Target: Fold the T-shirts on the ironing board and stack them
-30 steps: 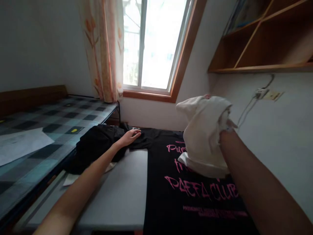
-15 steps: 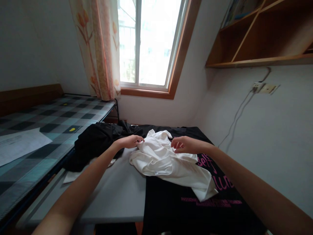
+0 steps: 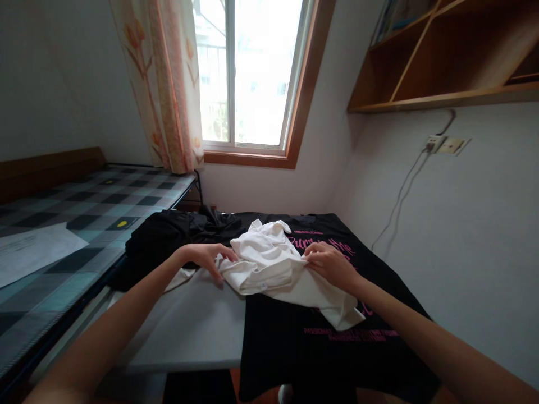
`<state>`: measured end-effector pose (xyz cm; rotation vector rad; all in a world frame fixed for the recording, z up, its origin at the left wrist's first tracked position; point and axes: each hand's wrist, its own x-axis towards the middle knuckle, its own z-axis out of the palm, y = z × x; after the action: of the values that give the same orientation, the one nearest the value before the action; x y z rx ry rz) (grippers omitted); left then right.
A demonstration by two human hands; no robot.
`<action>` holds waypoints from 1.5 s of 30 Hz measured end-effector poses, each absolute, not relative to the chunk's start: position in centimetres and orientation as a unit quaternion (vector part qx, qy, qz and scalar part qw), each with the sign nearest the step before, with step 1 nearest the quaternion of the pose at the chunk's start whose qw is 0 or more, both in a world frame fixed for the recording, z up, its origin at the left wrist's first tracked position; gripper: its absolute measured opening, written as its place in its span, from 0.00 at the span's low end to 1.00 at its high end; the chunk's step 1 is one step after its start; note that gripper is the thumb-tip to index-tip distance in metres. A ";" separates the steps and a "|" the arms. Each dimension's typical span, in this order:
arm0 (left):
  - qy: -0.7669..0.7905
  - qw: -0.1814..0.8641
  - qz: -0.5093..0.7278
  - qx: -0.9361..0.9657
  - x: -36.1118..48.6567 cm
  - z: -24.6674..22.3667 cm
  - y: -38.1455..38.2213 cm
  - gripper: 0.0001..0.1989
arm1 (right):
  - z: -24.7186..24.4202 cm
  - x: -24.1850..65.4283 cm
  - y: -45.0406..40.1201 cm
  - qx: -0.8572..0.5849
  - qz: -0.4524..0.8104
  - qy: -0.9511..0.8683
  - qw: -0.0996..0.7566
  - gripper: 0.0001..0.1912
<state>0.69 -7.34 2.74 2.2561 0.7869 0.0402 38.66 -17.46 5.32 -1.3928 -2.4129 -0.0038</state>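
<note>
A crumpled white shirt [image 3: 265, 255] lies in folds, partly over a black T-shirt [image 3: 273, 348] with pink lettering, which is spread on the table. At the white shirt's left edge is my left hand [image 3: 208, 259], thumb and fingers apart, the fingertips close to or touching the cloth. My right hand [image 3: 330, 265] pinches the shirt's right side between thumb and fingers. One sleeve of the white shirt trails toward the lower right, below that hand.
A heap of black clothing [image 3: 168, 233] covers the table's back left. Bare grey tabletop [image 3: 189, 331] shows in front of it. A bed with a checked mattress [image 3: 54, 207] and a paper sheet [image 3: 40, 249] stands on the left. Wooden shelves [image 3: 455, 62] hang at the upper right.
My right hand has come down and closed on the right side of the white shirt. My left hand has moved slightly left and down, its fingers now spread. The view has shifted slightly.
</note>
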 end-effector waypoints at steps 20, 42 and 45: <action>0.297 0.298 0.159 0.893 9.1 8.8 -8.6 0.21 | 12.1 46.3 -19.9 -0.583 0.317 -0.731 0.156 0.28; 0.376 0.208 0.310 0.848 7.4 16.8 -5.2 0.07 | 14.9 50.3 -19.1 -0.619 0.332 -0.666 0.251 0.20; 0.299 0.341 0.092 0.886 5.9 13.0 -6.8 0.12 | 11.1 50.2 -21.0 -0.603 0.319 -0.731 0.021 0.20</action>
<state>5.85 -6.75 13.03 2.3061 0.7790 0.2394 50.17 -21.05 11.08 -1.8699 -2.2651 0.9872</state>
